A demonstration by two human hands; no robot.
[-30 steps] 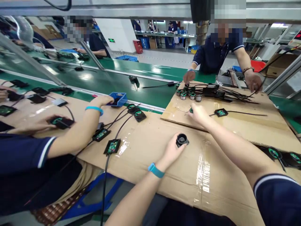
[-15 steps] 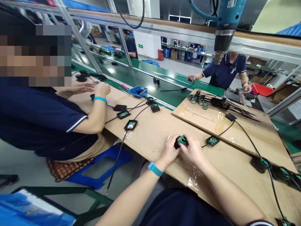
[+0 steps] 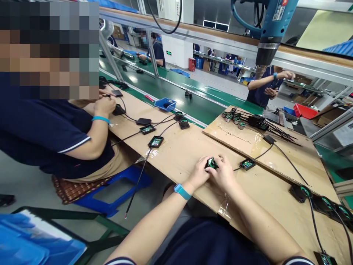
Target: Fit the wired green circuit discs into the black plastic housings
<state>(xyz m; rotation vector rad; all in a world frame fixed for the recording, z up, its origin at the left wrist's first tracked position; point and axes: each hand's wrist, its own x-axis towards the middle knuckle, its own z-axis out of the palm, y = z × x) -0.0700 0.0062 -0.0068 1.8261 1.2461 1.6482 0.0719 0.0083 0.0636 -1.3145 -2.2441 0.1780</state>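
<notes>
Both hands are closed around a small black fan housing [image 3: 211, 163] with a round green circuit board showing in its top. My left hand [image 3: 199, 171] wraps its left side. From the right, my right hand [image 3: 224, 171] grips it, with the thumb across the near edge. Fingers hide much of the housing. A black cable from under my right hand's far side runs to an open black box with a green circuit board [image 3: 247, 164]. More black fan housings [image 3: 325, 204] with green rings stand in a row to the right.
A raised cardboard sheet [image 3: 226, 138] bears several silver motor cores [image 3: 241, 126] and a bundle of black cables [image 3: 278, 129]. An electric screwdriver [image 3: 271, 33] hangs overhead. Left, a co-worker's hand [image 3: 104, 106] works beside open circuit boxes [image 3: 156, 141]. A blue bin [image 3: 165, 104] stands by the green conveyor.
My right thumb has moved over the housing's near edge, and the silver core's side no longer shows. The left co-worker's hands moved left and down; the far co-worker raised an arm.
</notes>
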